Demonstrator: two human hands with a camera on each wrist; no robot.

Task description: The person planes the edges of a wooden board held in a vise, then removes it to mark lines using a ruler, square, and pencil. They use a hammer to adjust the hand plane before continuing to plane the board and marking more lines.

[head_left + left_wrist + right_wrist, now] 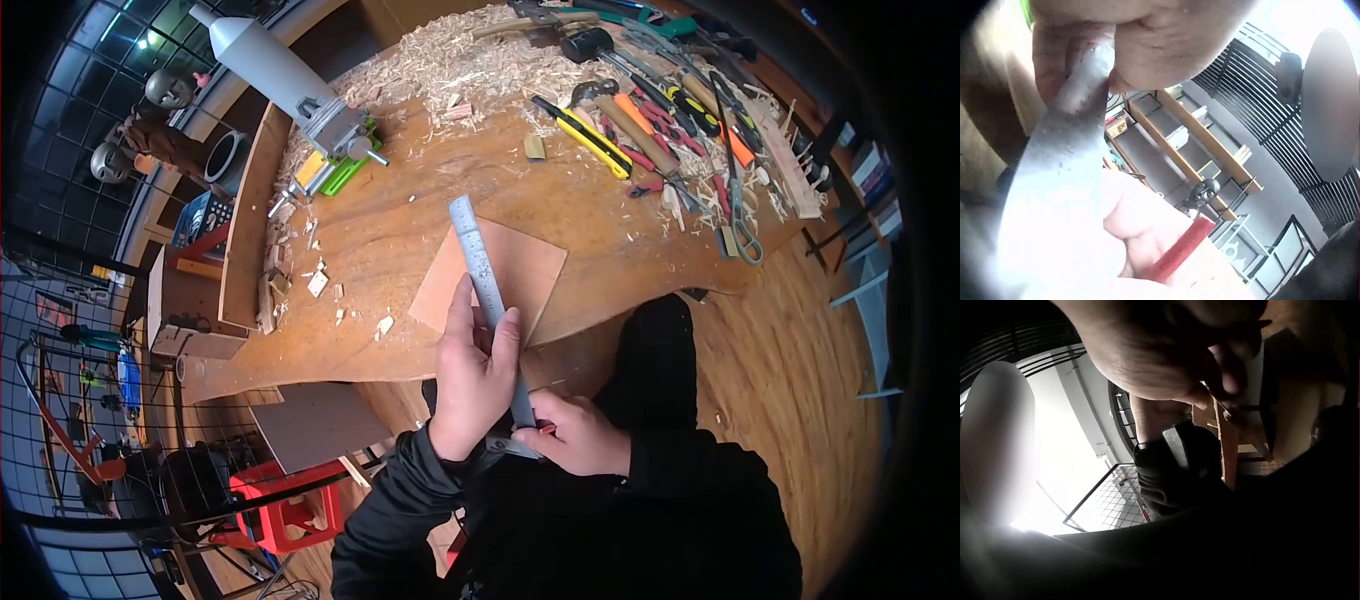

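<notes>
My left hand (475, 375) pinches a metal ruler (478, 255) between thumb and fingers. The ruler's far end overlaps a square tan sheet (530, 265) lying at the bench's near edge. Seen from the left wrist, the ruler (1063, 162) runs bright and blurred out from under the fingers. Close by its lower end, my right hand (580, 435) has its fingers curled round a slim red stick (1182, 250), pencil-like in shape. Only a small bit of that stick shows in the head view. The right wrist view is dark, with the right hand (1172, 356) curled above the left sleeve (1179, 475).
Wood shavings (430, 65) heap along the back of the bench (400, 210). A yellow utility knife (585, 140) and many hand tools lie at the right, near scissors (740, 225). A grey clamp-like machine (330, 125) stands at the left. Below is a red stool (290, 510).
</notes>
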